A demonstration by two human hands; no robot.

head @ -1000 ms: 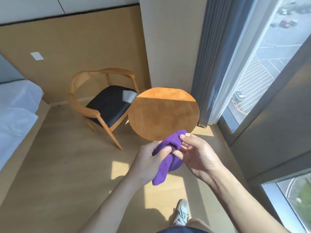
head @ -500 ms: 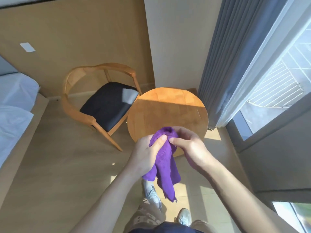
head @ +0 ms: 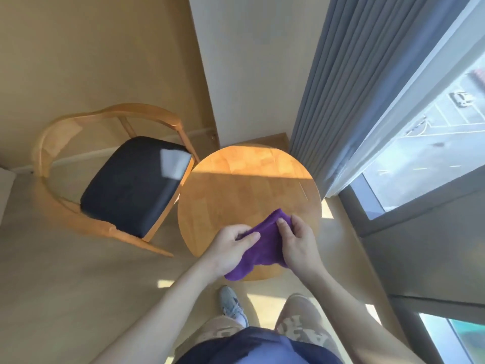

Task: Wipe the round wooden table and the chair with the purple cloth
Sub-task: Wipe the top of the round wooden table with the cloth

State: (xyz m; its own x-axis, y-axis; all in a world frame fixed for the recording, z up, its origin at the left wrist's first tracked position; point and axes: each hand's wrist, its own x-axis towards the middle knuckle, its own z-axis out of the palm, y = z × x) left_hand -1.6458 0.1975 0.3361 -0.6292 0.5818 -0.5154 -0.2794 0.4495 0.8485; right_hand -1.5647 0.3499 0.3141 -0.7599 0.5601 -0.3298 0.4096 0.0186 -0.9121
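Head view is showing the chair [head: 126,179] standing just left of the round table [head: 246,190]. Over the table's near edge, the purple cloth [head: 265,245] is hanging bunched, possibly touching the wood; the left hand [head: 231,248] and right hand [head: 299,243] are each pinching it.

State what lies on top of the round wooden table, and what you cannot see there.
Over the near part of the round wooden table is the purple cloth, gripped by the left hand and right hand. The tabletop beneath them is covered.
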